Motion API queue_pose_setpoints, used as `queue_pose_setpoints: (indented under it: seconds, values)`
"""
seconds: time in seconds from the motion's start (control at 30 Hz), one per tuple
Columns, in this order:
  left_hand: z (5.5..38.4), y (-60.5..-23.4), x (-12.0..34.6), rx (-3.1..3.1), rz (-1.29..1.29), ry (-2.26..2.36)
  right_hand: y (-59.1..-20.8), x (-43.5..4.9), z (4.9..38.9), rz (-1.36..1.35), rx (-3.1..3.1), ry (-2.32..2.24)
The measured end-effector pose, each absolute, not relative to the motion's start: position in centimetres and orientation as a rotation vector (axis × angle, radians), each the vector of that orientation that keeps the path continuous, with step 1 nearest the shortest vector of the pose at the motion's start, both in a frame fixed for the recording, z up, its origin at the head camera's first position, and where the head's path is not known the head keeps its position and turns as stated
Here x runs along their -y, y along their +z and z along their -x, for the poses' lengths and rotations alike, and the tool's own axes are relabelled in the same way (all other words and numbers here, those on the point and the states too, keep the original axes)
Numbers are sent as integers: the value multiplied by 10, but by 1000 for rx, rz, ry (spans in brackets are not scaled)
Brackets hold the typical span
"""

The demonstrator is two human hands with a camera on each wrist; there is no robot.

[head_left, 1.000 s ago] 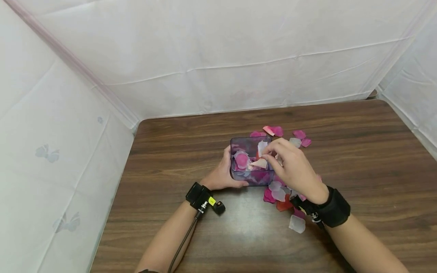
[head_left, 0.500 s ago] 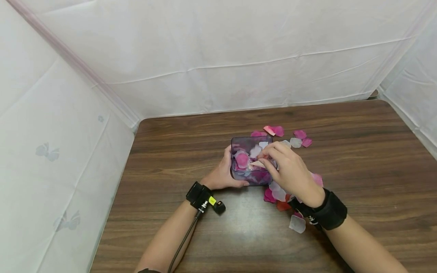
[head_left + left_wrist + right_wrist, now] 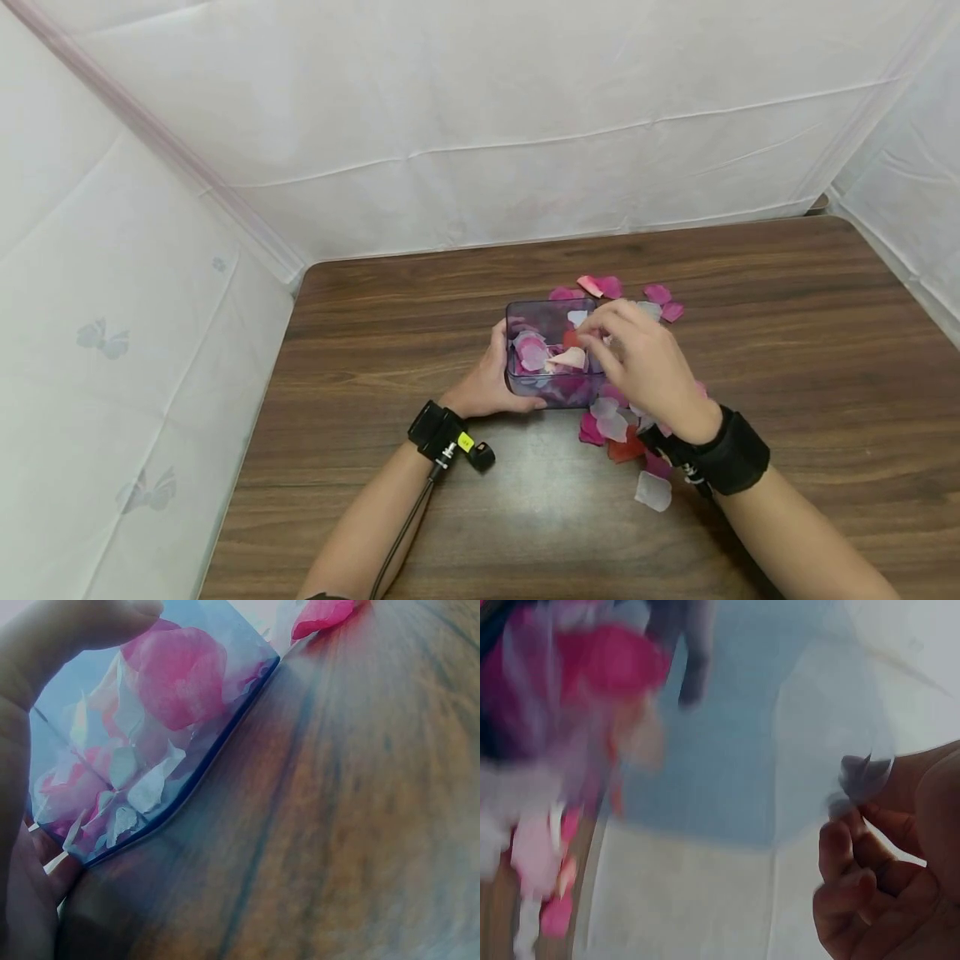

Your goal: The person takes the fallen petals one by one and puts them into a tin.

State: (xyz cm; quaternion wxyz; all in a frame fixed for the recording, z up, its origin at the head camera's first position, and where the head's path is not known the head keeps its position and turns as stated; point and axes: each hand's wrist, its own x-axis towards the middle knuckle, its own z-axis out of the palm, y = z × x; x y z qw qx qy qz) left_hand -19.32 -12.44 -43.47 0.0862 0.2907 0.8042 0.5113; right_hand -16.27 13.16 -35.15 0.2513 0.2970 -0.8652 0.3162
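Observation:
My left hand (image 3: 487,385) grips the left side of a clear purplish plastic box (image 3: 551,313), thumb along its near side. Pink, white, red and cream petals lie inside it, with a pale pink petal (image 3: 533,354) on top at left and a curled cream petal (image 3: 572,358) near the middle. In the left wrist view, a pink petal (image 3: 180,679) shows through the wall. My right hand (image 3: 643,362) is at the box's right rim, fingers bent loosely. The right wrist view shows the thumb and fingertips (image 3: 840,806) slightly apart, with no petal between them.
Several loose petals lie right of the box, including a red petal (image 3: 626,445) and a white petal (image 3: 653,492). More pink petals (image 3: 611,287) lie behind it. The brown wooden table (image 3: 390,300) meets a white sheet (image 3: 480,108) at its far edge.
My right hand dips left into the box, then draws back to its right rim. The white petal it pinched has left its fingers; a pale petal now covers the pink one at left.

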Motion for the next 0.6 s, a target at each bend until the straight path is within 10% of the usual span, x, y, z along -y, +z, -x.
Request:
queue_pose_setpoints:
  seconds: [0.6]
  values:
    - [194,-439,125,-2387,-852,1525,-389,-206,213,-306,2894,579]
